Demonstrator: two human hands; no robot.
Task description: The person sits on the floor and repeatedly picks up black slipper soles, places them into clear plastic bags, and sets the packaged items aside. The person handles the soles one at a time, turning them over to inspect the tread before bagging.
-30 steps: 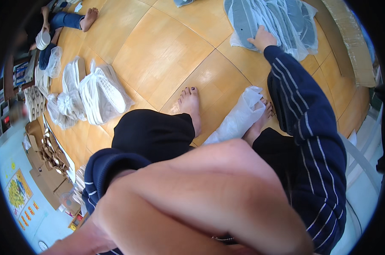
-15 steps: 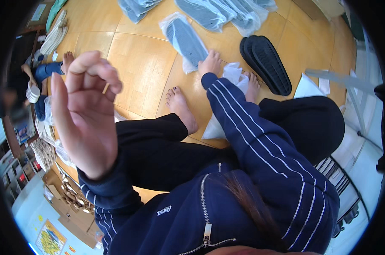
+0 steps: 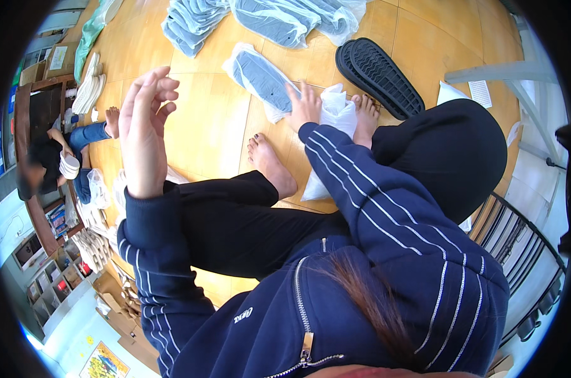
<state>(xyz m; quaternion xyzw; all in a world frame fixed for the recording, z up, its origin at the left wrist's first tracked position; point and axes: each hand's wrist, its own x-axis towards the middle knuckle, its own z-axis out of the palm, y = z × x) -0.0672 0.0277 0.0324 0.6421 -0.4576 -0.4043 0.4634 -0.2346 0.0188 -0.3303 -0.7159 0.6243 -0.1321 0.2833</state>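
Note:
A grey sole in a clear plastic sleeve [image 3: 258, 75] lies on the wooden floor in front of me. My right hand [image 3: 305, 107] is at its near end, fingers spread, seemingly touching the sleeve. Beside that hand a white plastic bag [image 3: 337, 110] stands between my feet. Up at the left, my left hand [image 3: 145, 129] is raised well above the floor, fingers loosely bent and apart, holding nothing. A small stack of black treaded soles [image 3: 383, 79] rests to the right, just beyond my right foot.
More sleeved grey soles [image 3: 194, 25] lie in heaps at the far side. At the left a person [image 3: 52, 157] sits on the floor holding pale soles. White soles [image 3: 90, 88] are stacked beyond them. A metal frame [image 3: 506, 74] and a black rack [image 3: 518, 252] stand at the right.
My left hand has turned, its palm now more toward the right. The right hand's fingers have spread at the sleeved sole's end. The whole view has shifted slightly.

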